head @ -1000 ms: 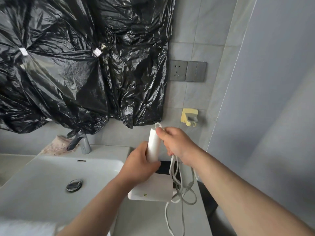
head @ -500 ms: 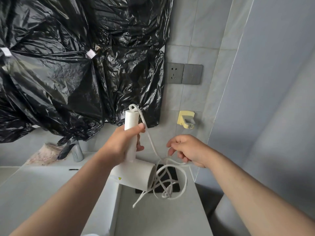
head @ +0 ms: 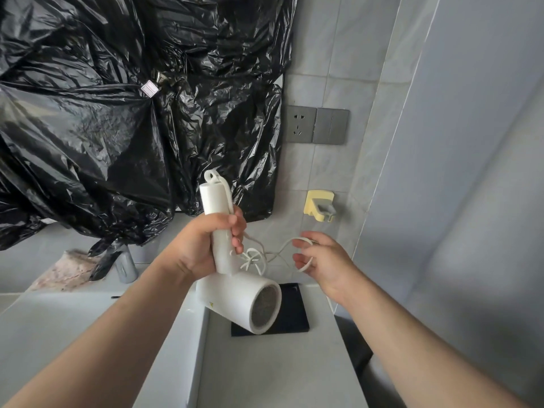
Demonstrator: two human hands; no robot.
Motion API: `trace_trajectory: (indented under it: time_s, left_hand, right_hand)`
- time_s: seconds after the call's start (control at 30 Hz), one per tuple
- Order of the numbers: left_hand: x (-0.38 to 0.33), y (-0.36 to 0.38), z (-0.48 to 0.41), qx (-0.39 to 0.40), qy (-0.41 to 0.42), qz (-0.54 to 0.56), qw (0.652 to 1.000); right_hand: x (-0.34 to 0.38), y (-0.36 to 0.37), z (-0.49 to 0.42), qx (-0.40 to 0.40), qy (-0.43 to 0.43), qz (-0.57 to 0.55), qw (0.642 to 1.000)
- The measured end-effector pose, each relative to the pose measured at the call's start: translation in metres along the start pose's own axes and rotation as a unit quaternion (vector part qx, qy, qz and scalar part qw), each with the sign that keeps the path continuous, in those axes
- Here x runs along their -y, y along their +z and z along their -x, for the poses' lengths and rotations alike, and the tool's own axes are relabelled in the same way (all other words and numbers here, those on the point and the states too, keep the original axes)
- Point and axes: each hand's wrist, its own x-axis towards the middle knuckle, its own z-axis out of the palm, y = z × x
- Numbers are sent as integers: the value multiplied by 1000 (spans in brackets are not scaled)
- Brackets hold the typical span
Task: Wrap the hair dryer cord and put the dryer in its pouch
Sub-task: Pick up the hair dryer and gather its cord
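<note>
A white hair dryer point(head: 235, 298) hangs upside down over the counter, handle up and barrel down with its mesh end facing me. My left hand point(head: 203, 245) is shut around the handle. The white cord point(head: 262, 254) leaves the handle's top end, runs down under my left fingers and forms tangled loops between both hands. My right hand point(head: 321, 260) sits to the right of the dryer, its fingers curled through a loop of that cord. A flat black item point(head: 294, 316), possibly the pouch, lies on the counter under the barrel.
A white sink point(head: 59, 328) with a grey tap point(head: 125, 265) fills the lower left. Black plastic sheeting point(head: 117, 113) covers the wall above it. A grey socket and switch plate point(head: 316, 125) and a yellow wall hook point(head: 319, 204) are on the tiles. A grey partition point(head: 471, 172) stands at right.
My left hand has turned the dryer so the barrel's mesh end faces me. My right hand has drawn the cord rightward, and the loose loops have tightened between both hands.
</note>
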Motion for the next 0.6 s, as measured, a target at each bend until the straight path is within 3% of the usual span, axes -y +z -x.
trace_trajectory:
  time_s: [0.13, 0.37, 0.6]
  left_hand:
    - [-5, -9, 0, 14, 19, 23, 999]
    - [3, -6, -5, 16, 5, 43, 999]
    - [2, -8, -2, 49, 5, 76, 996]
  right_hand:
    - [-10, -11, 3, 44, 42, -167, 984]
    - [-32, 13, 13, 153, 36, -3, 988]
    - [-46, 18, 11, 229, 68, 52, 970]
